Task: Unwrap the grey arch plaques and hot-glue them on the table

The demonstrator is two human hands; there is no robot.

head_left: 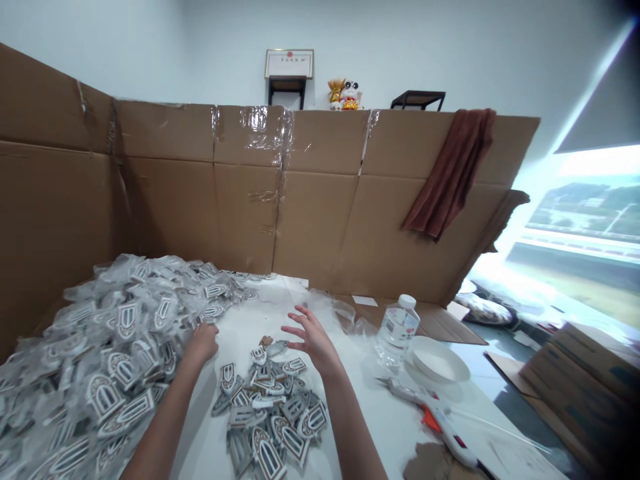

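A large heap of small window-shaped pieces in clear plastic bags (125,360) fills the left of the white table (245,320). My left hand (203,342) is at the right edge of this heap, its fingers curled in; whether anything is between them is too small to tell. A smaller pile of unbagged window-shaped pieces (273,407) lies between my forearms. Above the far right side of that pile, my right hand (311,339) has its fingers spread, holding nothing.
To the right are a clear plastic bottle (397,330), a white bowl (440,360) and a glue gun (440,420) with an orange trigger. Cardboard walls (320,200) stand behind the table, with a brown cloth (453,173) over them. A cardboard box (580,393) is at the far right.
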